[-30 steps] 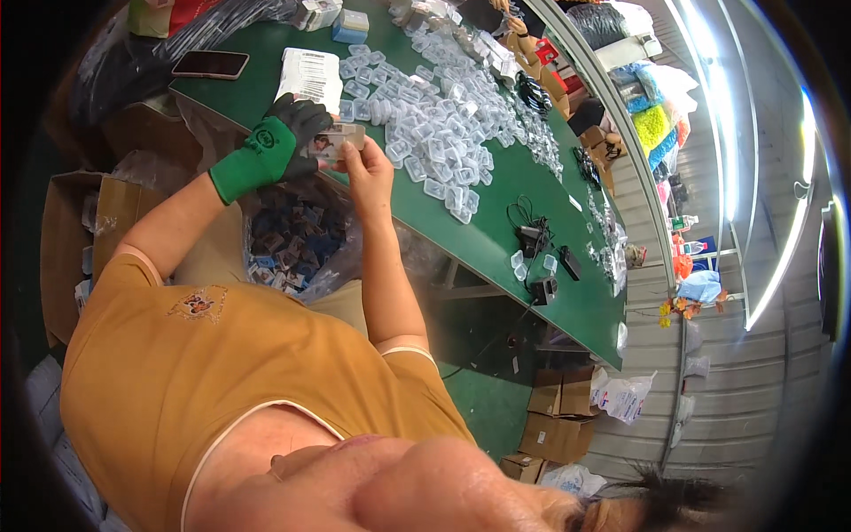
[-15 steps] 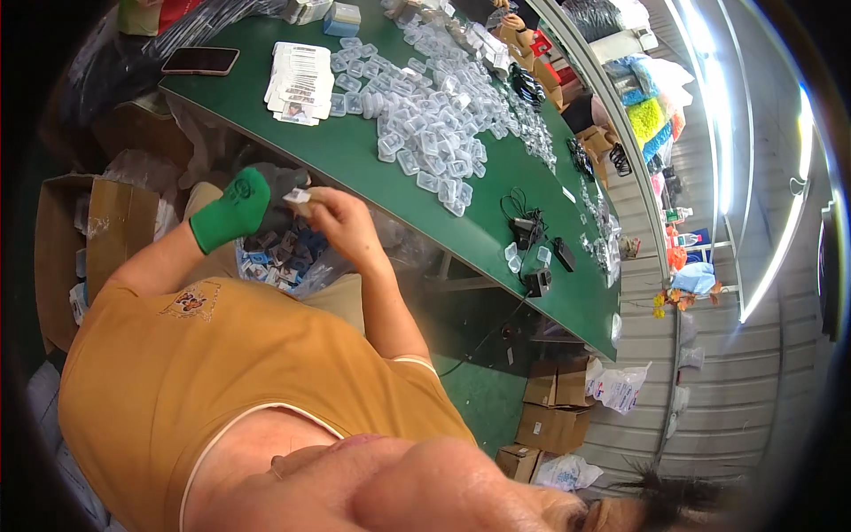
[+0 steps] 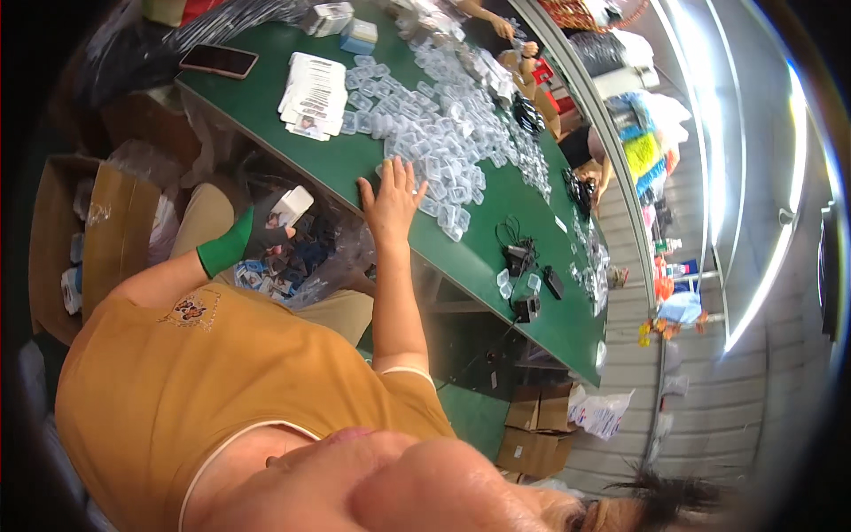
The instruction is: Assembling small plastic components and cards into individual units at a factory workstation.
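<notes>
My left hand (image 3: 264,238), in a green glove with dark grey fingers, holds a small white box-like piece (image 3: 291,206) above an opened plastic bag (image 3: 335,266). Inside that bag lie several small blue-and-white packs (image 3: 266,277). My bare right hand (image 3: 392,202) reaches over the table edge, fingers spread, at the near side of a big heap of small clear plastic boxes (image 3: 434,151). Its fingertips touch or nearly touch the closest boxes. A fanned stack of white printed cards (image 3: 315,93) lies left of the heap.
The green table (image 3: 266,115) also carries a phone (image 3: 219,60), a blue-and-white box (image 3: 359,37), and black cables with an adapter (image 3: 551,284). A cardboard box (image 3: 133,222) stands at my left, more cartons (image 3: 536,430) at right. Another person's hands (image 3: 503,28) work at the far side.
My right hand has left my left hand's side and reached up to the clear boxes, its fingers now spread. The left hand has lowered toward the bag, holding the white piece.
</notes>
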Motion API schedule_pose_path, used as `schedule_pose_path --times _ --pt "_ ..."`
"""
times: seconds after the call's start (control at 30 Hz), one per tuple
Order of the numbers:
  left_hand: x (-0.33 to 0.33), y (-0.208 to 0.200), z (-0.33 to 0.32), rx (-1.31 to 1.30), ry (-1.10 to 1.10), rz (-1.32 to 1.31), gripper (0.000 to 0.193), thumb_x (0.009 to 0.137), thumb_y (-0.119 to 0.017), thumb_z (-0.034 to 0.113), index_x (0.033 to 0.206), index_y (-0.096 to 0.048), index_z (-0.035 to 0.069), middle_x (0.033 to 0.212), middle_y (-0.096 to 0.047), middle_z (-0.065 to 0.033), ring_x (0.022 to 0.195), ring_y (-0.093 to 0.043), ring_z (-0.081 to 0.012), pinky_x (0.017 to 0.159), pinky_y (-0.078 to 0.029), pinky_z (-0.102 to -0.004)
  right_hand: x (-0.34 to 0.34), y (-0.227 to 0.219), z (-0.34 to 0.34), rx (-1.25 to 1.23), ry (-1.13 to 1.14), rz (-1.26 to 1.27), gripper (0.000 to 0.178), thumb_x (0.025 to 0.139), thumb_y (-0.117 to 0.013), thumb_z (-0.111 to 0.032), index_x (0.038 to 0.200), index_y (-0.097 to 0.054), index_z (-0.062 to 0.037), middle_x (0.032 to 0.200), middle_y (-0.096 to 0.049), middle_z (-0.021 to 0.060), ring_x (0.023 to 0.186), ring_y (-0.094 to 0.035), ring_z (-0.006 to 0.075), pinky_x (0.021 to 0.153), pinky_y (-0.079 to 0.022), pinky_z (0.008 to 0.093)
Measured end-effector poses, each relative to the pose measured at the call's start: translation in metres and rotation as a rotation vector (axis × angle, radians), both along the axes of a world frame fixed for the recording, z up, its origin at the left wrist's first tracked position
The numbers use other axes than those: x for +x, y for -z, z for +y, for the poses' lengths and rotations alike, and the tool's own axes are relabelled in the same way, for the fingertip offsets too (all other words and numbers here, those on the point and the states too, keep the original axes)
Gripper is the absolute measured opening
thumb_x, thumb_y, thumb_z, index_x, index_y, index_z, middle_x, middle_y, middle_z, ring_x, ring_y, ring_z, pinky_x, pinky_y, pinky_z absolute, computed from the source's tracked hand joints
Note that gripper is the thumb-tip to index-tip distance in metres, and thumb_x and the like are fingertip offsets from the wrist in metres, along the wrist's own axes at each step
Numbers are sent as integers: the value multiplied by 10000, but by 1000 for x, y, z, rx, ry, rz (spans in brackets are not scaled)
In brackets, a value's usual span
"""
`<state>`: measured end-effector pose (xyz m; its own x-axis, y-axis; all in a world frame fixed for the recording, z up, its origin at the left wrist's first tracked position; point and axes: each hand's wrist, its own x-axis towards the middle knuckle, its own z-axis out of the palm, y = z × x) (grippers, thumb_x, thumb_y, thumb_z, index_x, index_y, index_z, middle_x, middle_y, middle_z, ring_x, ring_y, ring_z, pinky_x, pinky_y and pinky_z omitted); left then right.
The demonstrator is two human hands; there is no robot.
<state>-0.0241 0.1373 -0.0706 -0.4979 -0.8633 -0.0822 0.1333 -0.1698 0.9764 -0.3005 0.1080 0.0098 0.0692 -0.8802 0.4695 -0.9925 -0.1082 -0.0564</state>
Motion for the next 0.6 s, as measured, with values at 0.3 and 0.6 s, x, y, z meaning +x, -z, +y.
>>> schedule_pose_path --times 0.3,0.6 --pt "-9 -6 -35 -446 -103 -162 832 821 -806 196 1527 -403 21 1291 -637 -143 1156 -588 -189 995 -494 -372 17 24 31 -119 -262 -131 398 966 -674 -135 1343 -606 -29 1418 -598 186 1376 -510 401 1163 -380 530" --pt "-13 -42 -7 -594 -90 -303 710 772 -786 115 1413 -489 51 1275 -657 -180 1132 -680 -331 938 -549 -397 71 -15 56 -9 -317 -1171 253 975 -703 -65 1208 -652 18 1057 -644 78 949 -626 156 849 -525 294"
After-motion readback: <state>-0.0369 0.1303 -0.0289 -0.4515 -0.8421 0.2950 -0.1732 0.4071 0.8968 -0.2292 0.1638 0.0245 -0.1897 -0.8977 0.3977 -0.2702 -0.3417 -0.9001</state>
